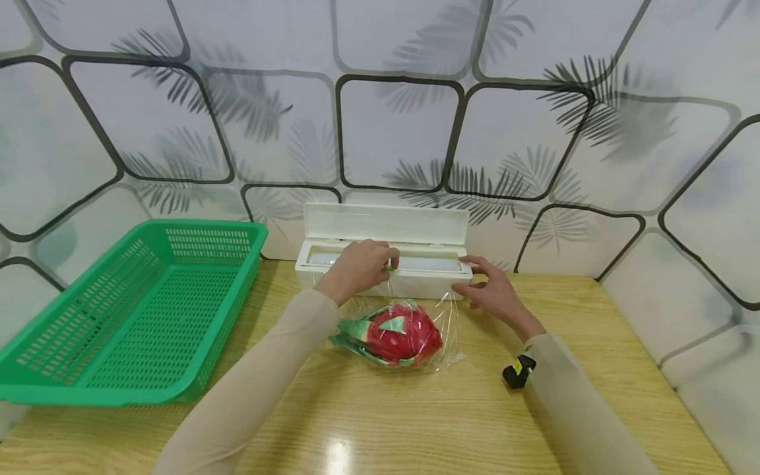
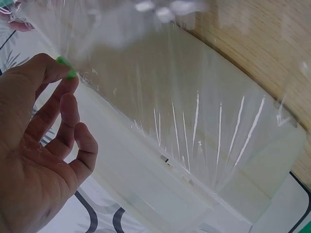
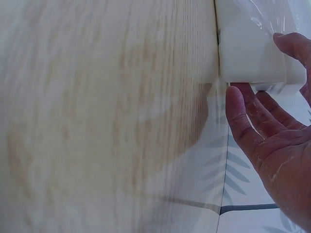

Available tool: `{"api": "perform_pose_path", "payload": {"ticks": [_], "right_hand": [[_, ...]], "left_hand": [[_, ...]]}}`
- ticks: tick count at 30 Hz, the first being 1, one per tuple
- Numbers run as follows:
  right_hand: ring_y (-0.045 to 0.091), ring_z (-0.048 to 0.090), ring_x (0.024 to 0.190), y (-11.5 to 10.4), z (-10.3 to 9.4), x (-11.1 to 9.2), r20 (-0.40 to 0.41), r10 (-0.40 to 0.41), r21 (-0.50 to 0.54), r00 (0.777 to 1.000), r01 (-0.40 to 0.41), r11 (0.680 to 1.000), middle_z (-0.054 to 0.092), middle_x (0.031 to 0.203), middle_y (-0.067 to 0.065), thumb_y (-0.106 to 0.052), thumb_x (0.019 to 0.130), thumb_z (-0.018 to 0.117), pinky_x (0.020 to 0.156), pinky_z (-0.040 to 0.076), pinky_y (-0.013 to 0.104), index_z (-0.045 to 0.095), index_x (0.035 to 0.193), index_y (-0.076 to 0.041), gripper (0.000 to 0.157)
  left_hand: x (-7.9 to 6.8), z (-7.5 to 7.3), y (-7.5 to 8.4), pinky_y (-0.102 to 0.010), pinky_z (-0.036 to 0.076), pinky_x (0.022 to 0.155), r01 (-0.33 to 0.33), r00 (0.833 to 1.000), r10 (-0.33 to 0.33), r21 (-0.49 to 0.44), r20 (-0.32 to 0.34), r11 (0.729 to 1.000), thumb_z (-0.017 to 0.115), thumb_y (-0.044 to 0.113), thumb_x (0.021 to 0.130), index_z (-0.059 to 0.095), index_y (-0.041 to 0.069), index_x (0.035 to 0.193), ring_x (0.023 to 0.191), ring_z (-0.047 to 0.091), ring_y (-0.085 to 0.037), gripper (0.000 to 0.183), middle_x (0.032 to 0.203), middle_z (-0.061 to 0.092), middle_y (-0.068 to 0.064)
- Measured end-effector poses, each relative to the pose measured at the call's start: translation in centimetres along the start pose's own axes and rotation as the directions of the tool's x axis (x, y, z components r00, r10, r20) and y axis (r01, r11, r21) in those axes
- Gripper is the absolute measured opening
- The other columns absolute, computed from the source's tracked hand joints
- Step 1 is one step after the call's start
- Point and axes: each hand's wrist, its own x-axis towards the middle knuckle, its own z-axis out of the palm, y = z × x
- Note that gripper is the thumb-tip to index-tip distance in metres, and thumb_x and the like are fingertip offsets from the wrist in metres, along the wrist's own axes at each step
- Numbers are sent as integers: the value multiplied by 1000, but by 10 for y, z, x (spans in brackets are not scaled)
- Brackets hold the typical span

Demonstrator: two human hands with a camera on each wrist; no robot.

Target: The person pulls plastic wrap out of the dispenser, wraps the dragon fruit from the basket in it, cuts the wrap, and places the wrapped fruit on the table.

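A white cling film dispenser (image 1: 427, 285) stands against the wall with its lid (image 1: 386, 223) raised and a roll inside. My left hand (image 1: 361, 265) is over its front edge, thumb and index finger pinching a small green slider (image 2: 67, 67). In the left wrist view, the other fingers are loosely bent. Clear cling film (image 2: 194, 126) hangs in creases over the dispenser's front. My right hand (image 1: 494, 291) grips the dispenser's right end, thumb at the front and fingers round the end. Before the dispenser lies a red dragon fruit (image 1: 410, 335) with green scales, under the film.
To the left, a green plastic basket (image 1: 261, 231) with slotted sides rests on the wooden table (image 1: 415, 422). A patterned wall (image 1: 398, 132) rises directly behind the dispenser. A small black device (image 1: 516, 374) sits at the right wrist.
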Motion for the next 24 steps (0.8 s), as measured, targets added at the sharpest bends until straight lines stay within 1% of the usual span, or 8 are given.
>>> {"api": "perform_pose_path", "payload": {"ticks": [4, 12, 15, 19, 24], "right_hand": [[35, 73, 101, -2, -1, 0, -4, -9, -6, 1000, 9, 1000, 49, 144, 32, -23, 95, 74, 69, 62, 36, 43, 152, -14, 66], [42, 72, 107, -4, -2, 0, 6, -16, 5, 1000, 16, 1000, 45, 147, 34, -24, 96, 73, 71, 63, 37, 42, 153, -13, 66], [42, 72, 108, -4, -3, 0, 5, -21, 6, 1000, 21, 1000, 45, 147, 34, -24, 96, 73, 71, 63, 38, 42, 153, -13, 66], [37, 74, 104, -2, -2, -1, 1, -15, 3, 1000, 15, 1000, 47, 146, 33, -24, 95, 74, 69, 62, 36, 43, 152, -14, 66], [31, 75, 100, 1, 1, -1, 3, -8, 8, 1000, 8, 1000, 49, 145, 32, -24, 95, 75, 68, 61, 35, 44, 151, -14, 66]], "left_hand": [[0, -2, -1, -42, 58, 73, -11, 1000, 11, 8, -19, 1000, 72, 12, 90, 74, 18, 105, 85, 70, -23, 16, 103, 74, -2], [-1, -3, -3, -43, 58, 72, -13, 999, 13, 14, -37, 1000, 73, 13, 90, 74, 18, 104, 85, 71, -24, 15, 102, 74, -2], [-1, -3, -3, -43, 59, 71, -19, 999, 20, 14, -49, 1000, 73, 11, 90, 74, 17, 104, 85, 71, -25, 16, 101, 74, -3], [-3, -1, -1, -45, 59, 71, -22, 999, 22, 7, -46, 1000, 71, 10, 90, 74, 16, 105, 87, 72, -27, 16, 101, 74, -3], [-7, 3, -2, -45, 59, 70, -12, 998, 12, 5, -53, 1000, 73, 12, 91, 73, 17, 104, 86, 71, -27, 14, 99, 73, -3]]}}
